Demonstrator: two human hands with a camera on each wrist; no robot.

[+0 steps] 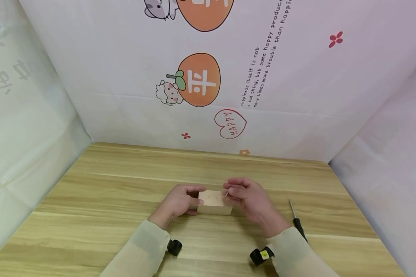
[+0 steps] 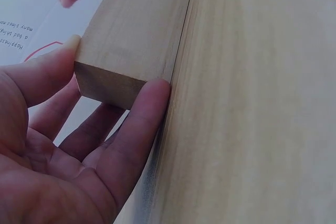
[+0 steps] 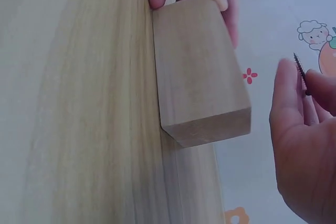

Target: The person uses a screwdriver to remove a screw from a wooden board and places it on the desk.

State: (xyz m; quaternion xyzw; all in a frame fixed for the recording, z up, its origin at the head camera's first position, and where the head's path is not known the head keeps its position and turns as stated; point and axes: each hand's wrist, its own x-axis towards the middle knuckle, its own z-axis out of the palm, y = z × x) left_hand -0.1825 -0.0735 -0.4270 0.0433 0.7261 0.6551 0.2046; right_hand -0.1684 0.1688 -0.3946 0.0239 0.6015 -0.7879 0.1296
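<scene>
A pale wooden block lies on the table in the head view, with two small dark holes in its top face. At the block's left end, my left hand grips it between thumb and fingers; the left wrist view shows the fingertips along the end of the block. Beside the other end, my right hand pinches a dark threaded screw between thumb and fingers. The screw's pointed tip sticks up past the fingertips in the right wrist view, apart from the block.
To the right of my right hand, a screwdriver with a black handle lies on the wood-grain table. Printed white cloth hangs behind the table, and more cloth stands along both sides.
</scene>
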